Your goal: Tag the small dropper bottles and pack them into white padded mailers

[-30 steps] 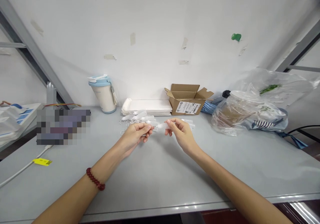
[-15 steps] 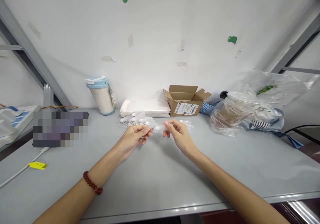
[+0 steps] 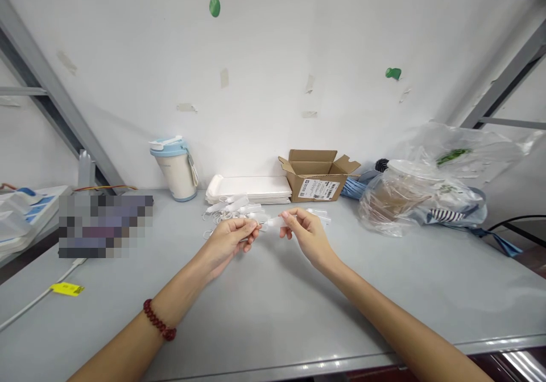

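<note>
Both my hands meet over the middle of the grey table (image 3: 273,308), just above its surface. My left hand (image 3: 228,239) pinches one end of a small translucent white plastic piece (image 3: 273,223). My right hand (image 3: 305,233) pinches the other end with thumb and forefinger. Just behind my hands lies a heap of several similar small white plastic pieces (image 3: 232,207). A red bead bracelet (image 3: 158,320) circles my left wrist.
Along the wall stand a white cup with a light blue lid (image 3: 176,167), a flat stack of white trays (image 3: 249,189) and an open cardboard box (image 3: 318,174). Crumpled clear plastic bags (image 3: 426,191) lie at the right. A white cable with a yellow tag (image 3: 66,289) is at the left.
My hands have stayed together on the plastic piece, with only small finger movement. The view has shifted slightly.
</note>
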Demonstrator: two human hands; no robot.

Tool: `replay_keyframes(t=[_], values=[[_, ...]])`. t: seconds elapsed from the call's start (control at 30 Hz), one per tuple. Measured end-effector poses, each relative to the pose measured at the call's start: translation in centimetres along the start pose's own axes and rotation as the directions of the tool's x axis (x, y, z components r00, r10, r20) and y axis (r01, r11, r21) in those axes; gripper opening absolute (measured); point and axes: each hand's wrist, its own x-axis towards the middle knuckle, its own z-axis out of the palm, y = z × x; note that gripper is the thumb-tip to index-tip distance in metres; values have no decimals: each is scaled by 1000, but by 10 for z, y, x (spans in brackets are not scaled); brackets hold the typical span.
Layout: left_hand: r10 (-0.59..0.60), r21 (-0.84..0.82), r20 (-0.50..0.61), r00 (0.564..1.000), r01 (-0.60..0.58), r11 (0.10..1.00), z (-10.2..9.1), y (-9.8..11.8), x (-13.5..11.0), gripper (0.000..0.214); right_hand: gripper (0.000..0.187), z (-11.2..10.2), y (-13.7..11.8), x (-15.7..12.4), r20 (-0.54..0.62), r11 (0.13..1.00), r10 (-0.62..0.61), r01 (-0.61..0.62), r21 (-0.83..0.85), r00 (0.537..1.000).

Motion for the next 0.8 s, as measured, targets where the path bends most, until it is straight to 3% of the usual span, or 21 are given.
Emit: replay_keyframes(t=[0.3, 0.6, 0.8], values=[[-1, -1, 2, 1000, 1, 1000, 0, -1, 1, 23, 32, -1, -1, 0, -6, 999, -24, 25, 24, 1000], [0, 35, -24, 1000, 1, 999, -1, -1, 0, 24, 31, 1, -1, -2, -10, 996, -39, 38, -75, 999], [101, 236, -206, 973, -51, 970, 10, -3, -1, 27, 29, 8, 7, -6, -43, 979, -112, 102, -179, 993]])
